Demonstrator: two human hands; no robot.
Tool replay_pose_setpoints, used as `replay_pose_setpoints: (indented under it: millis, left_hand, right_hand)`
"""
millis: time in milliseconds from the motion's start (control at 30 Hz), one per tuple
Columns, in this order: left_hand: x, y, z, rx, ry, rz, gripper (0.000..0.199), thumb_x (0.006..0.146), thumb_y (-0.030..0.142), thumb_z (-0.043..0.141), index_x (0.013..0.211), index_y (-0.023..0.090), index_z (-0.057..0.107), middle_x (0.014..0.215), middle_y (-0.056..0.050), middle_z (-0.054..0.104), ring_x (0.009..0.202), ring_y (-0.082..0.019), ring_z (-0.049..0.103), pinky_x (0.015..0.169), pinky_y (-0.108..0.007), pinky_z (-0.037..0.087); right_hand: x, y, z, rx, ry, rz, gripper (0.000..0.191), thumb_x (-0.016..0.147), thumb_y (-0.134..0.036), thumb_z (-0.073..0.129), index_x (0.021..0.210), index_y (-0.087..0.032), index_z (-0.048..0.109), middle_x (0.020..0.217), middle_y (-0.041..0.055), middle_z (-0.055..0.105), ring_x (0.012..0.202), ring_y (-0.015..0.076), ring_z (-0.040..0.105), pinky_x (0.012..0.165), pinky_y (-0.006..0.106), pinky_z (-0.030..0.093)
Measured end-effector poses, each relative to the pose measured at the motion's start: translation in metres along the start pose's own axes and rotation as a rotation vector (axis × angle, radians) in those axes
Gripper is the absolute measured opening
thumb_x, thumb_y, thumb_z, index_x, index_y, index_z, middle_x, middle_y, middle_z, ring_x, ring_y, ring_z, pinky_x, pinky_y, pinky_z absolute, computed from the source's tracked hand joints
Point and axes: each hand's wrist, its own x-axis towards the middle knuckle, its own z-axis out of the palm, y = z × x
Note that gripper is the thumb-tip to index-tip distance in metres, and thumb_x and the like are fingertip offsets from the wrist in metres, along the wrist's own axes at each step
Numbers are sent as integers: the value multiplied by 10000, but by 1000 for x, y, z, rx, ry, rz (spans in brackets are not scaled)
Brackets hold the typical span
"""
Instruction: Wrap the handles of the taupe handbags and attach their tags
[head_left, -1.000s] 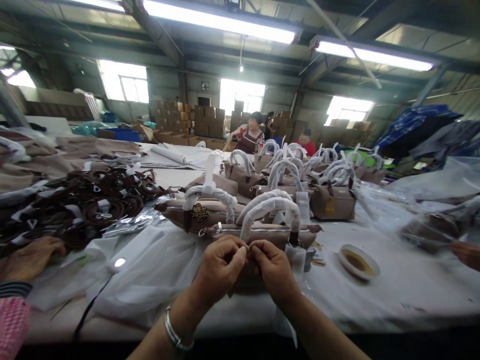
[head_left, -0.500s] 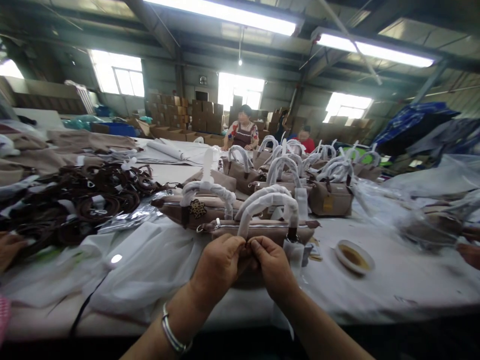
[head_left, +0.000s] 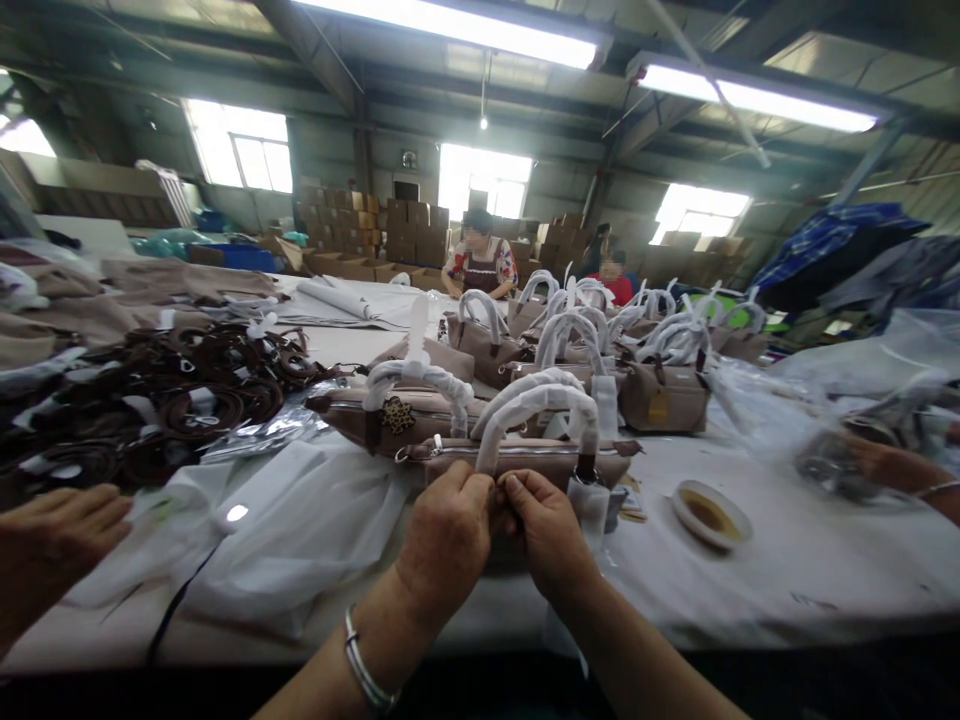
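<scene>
At the front of the nearest taupe handbag (head_left: 613,468), my left hand (head_left: 442,530) and my right hand (head_left: 551,535) meet with fingertips pinched. They work at the foot of the bag's handle (head_left: 544,383), which is wrapped in white. Whatever small thing sits between the fingertips is too hidden to name. The bag stands upright, its zipper along the top. Right behind it is another handbag (head_left: 341,408) with a leopard-print charm (head_left: 395,414) by its handle. White wrapping (head_left: 587,510) hangs at the near bag's right side.
A round dish (head_left: 711,515) of brownish stuff lies to the right. Rolled dark straps (head_left: 202,410) are heaped at left, beside white sheeting (head_left: 300,530). Several more bags stand behind. A co-worker's hand (head_left: 67,530) reaches in from the left, another person's hand (head_left: 892,465) from the right.
My hands stay pinched at the same spot, the left one slightly turned. The neighbouring hands at left and right have reached further into view. A person across the table has bent their head.
</scene>
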Motion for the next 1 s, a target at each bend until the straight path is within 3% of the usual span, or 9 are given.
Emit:
replay_pose_setpoints:
  millis: [500, 867, 1000]
  left_hand:
    - [-1, 1, 2, 108, -24, 2, 240, 953, 223, 466, 749, 197, 590, 777, -52, 583, 678, -185, 553, 612, -309, 414]
    - [1, -2, 4, 12, 20, 83, 249, 940, 165, 437, 730, 186, 570, 750, -52, 561, 665, -177, 523, 607, -294, 415]
    - [-2, -2, 8, -20, 36, 94, 243, 935, 159, 432, 744, 177, 581, 766, -60, 572, 687, -183, 535, 636, -301, 446]
  right_hand:
    - [0, 0, 0, -47, 7, -20, 342, 764, -490, 723, 756, -161, 631, 568, -36, 568, 460, 72, 431, 426, 194, 310]
    - [-2, -1, 3, -230, 55, -80, 368, 772, -522, 703, 730, -160, 648, 527, -27, 537, 465, 97, 418, 436, 220, 317]
    - [-8, -3, 2, -392, 74, -169, 367, 794, -534, 673, 777, -167, 681, 622, 16, 620, 566, 153, 517, 499, 253, 402]
